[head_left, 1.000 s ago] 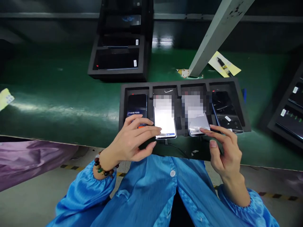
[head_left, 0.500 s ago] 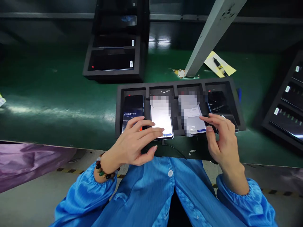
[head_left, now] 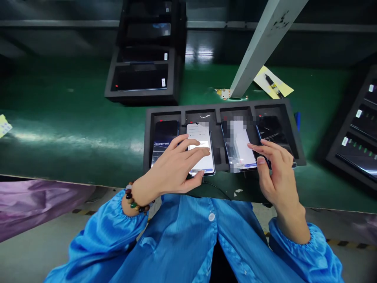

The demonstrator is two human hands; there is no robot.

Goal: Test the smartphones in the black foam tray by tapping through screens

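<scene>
Phones [head_left: 243, 146] are lying in a foam tray [head_left: 203, 107]; the left hand [head_left: 179, 165] is holding fingers spread over one, the right hand [head_left: 277, 173] is poising close-set fingers by another, apparent screen-tapping calling next for precise touch.

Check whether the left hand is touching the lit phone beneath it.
Cannot tell. The head view shows the left hand spread over the lit phone, but from above neither contact nor a gap is plain.
</scene>
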